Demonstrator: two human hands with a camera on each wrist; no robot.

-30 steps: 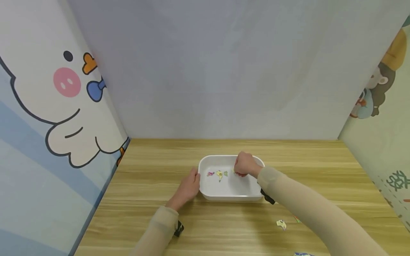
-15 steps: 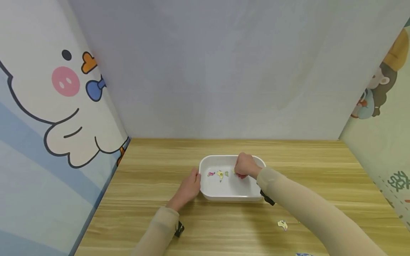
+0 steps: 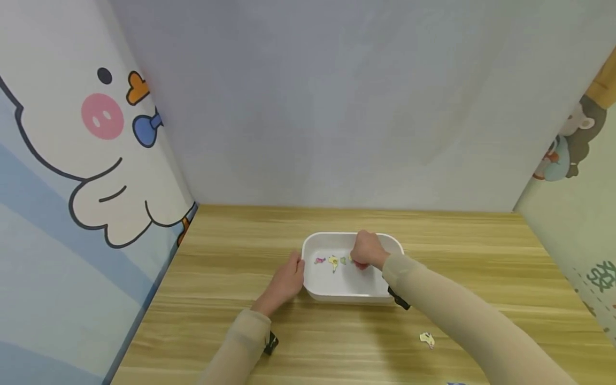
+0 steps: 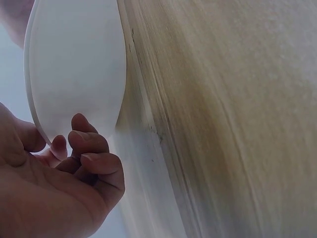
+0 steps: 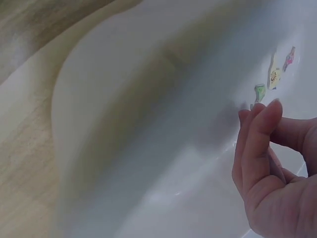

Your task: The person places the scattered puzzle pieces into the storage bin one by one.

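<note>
A white rectangular tray (image 3: pixel 332 293) with rounded corners stands on the wooden table. My left hand (image 3: pixel 287 278) grips its left end, the thumb at the rim (image 4: pixel 30 74) and the fingers curled against the outer wall. Inside the tray, my right hand (image 3: pixel 368 250) has its fingers bent down at the floor, the thumb meeting them. A small yellowish cutout (image 3: pixel 351 258) shows at those fingertips, mostly hidden by them. To its left lie a green cutout (image 5: pixel 259 92), a yellow one (image 5: pixel 273 75) and a pink one (image 5: pixel 290 58), in a row.
On the table (image 3: pixel 337 342) in front of the tray lies another yellow cutout (image 3: pixel 426 339), beside the right sleeve. A blue-and-white piece (image 3: pixel 455 383) is cut off at the bottom edge. A pale sheet (image 3: pixel 317 107) hangs behind the table, with printed panels at both sides.
Both hands keep nearly the same pose at the tray. The head view shifts slightly, and a small red-and-green piece near the right sleeve is now hidden by it.
</note>
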